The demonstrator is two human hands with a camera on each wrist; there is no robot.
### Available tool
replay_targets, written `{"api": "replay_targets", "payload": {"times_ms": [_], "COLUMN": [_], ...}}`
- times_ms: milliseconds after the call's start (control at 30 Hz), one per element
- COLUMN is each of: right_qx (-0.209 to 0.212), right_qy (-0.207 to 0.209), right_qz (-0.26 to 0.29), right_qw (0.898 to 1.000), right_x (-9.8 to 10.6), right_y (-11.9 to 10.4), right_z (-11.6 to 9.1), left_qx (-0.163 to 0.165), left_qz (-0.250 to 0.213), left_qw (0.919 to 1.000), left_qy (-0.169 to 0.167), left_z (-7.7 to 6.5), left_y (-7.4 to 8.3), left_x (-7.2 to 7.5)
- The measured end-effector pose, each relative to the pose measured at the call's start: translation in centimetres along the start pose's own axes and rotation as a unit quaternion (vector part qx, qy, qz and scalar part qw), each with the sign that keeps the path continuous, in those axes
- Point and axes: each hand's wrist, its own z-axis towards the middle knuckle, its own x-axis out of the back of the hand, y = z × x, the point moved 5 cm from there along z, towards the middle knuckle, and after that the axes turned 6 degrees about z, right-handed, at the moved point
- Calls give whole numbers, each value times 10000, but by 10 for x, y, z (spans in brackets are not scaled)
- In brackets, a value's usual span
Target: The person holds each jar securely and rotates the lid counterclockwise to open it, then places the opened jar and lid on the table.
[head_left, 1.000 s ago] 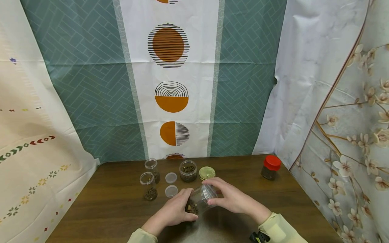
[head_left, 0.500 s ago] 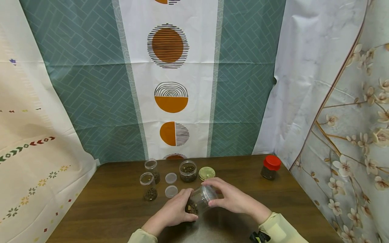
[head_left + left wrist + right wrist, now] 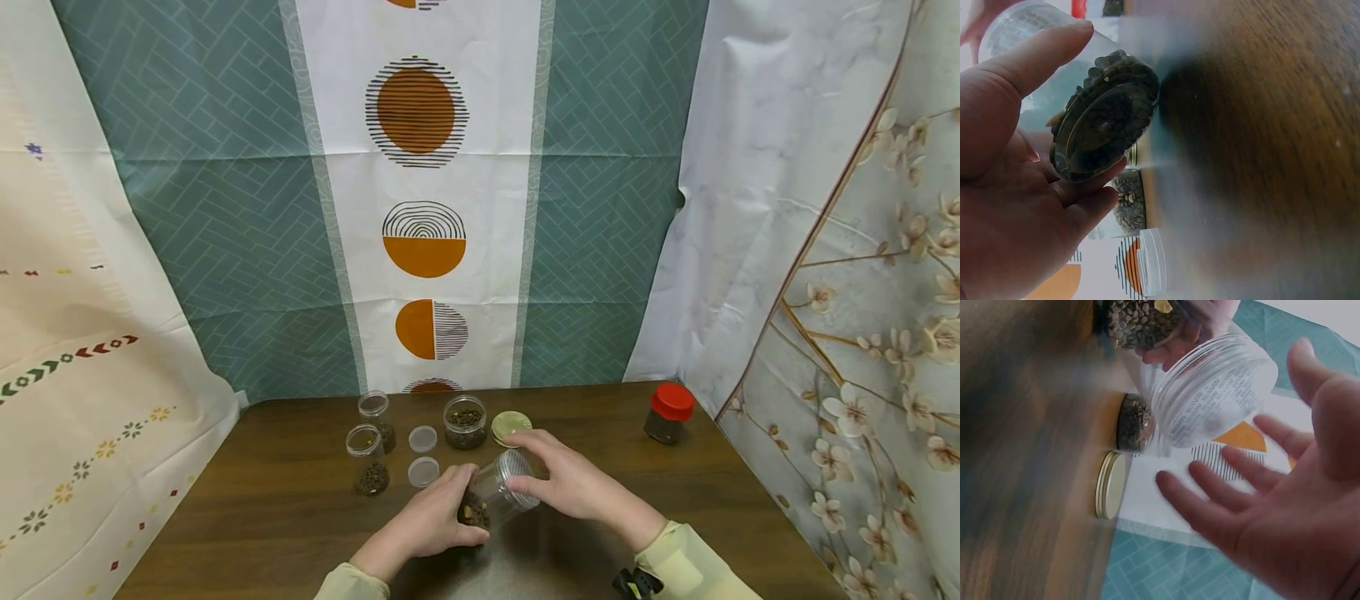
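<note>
Brown jar contents; gold lid; red cap; yellowish sleeve; teal brick-patterned cloth.

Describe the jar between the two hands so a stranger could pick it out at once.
Start at the brown wooden table and look over it to the left hand. It grips a clear jar holding dark, seed-like pieces, its clear lid toward the right hand. This jar alone is tilted; the three open jars and red-lidded jar stand upright.
</note>
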Motion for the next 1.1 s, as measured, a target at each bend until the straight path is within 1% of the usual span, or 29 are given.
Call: {"api": "replay_targets", "payload": {"times_ms": [100,167,333,767,1100], "right_qx": [-253,-348,-422,-234,-64], "right_qy": [59,-21,-197,-312,-426], "right_qz": [-104,-120,-71,278,257], "right_qw": [9996,9993,9989,9989,9987], "right_x": [2,2,0,-1,0], "right_y": [-1,-1,-1,-1,-1], "right_z": [1,1,0,1,-1], "left_qx": [-8,-5,9,-29,1], "left_qz": [-9,-11,2,-6,-29], "left_qw": [10000,10000,10000,10000,10000], "left_qy": [-1,-14,-40,17,-13], "left_z": [0,0,1,1,1], "left_y": [0,0,0,0,0], "left_x": [0,1,1,2,1]}}
